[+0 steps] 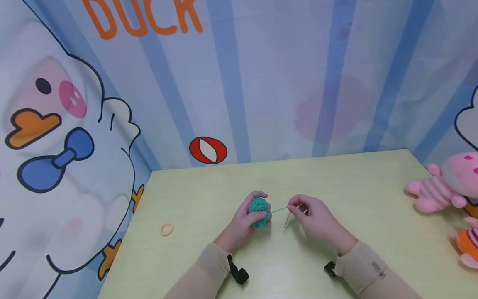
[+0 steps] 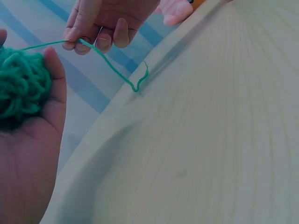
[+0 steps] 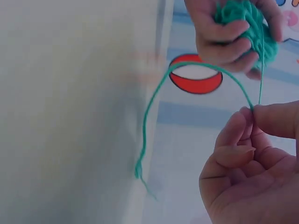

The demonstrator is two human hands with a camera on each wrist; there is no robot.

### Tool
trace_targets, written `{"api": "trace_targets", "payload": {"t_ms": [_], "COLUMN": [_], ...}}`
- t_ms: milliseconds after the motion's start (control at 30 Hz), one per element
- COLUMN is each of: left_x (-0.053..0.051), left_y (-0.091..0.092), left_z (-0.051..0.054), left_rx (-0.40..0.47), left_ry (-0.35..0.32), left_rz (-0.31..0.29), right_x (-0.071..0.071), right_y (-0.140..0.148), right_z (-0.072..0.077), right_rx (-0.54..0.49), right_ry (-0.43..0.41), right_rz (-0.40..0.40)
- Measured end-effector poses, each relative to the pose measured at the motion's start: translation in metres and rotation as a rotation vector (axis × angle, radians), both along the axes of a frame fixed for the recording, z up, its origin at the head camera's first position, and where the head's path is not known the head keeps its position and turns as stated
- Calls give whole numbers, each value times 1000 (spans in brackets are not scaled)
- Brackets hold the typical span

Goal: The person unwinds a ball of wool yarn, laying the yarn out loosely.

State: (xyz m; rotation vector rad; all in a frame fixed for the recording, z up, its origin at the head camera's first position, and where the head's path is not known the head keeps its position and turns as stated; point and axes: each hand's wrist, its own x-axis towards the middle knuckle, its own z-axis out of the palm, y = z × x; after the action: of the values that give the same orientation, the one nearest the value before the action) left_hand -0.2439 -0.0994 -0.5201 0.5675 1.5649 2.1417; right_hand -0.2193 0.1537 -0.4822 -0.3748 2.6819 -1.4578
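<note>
A ball of green yarn (image 1: 259,212) (image 2: 21,86) (image 3: 247,28) lies in my left hand (image 1: 242,222) (image 2: 32,154) (image 3: 224,44), whose fingers and thumb grip it above the table. To its right, my right hand (image 1: 317,218) (image 2: 110,21) (image 3: 252,172) pinches the strand between thumb and fingertips. The yarn runs taut from the ball to that pinch. Beyond the fingers a loose tail (image 2: 114,67) (image 3: 145,121) hangs in a bend, with a small knot or loop near its thin end in the right wrist view.
An orange ring (image 1: 167,229) lies on the pale table (image 1: 179,191), left of my hands. A pink striped plush toy (image 1: 437,191) sits at the right edge, with an orange and pink one (image 1: 468,241) nearer. Behind the table hangs a blue striped backdrop (image 1: 276,83).
</note>
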Motion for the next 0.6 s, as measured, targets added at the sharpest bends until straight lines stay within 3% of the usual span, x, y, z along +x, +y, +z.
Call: {"api": "trace_targets", "payload": {"t_ms": [133,233,400,600], "left_x": [-1,-3,-4,-6], "left_y": [-2,-3,-5,-6], "left_z": [2,0,-3,-5], "left_rx": [51,49,0,-25], "left_ry": [-17,-5,20,-10], "left_rz": [-35,-25,70,159], "right_x": [-3,-5,-10,-14], "right_y": [14,26,43,64], "right_z": [9,13,13,9], "right_rx": [9,21,67,113], "right_ry": [34,65,77,36], "right_rz": [-35,-60,-101,-151]}}
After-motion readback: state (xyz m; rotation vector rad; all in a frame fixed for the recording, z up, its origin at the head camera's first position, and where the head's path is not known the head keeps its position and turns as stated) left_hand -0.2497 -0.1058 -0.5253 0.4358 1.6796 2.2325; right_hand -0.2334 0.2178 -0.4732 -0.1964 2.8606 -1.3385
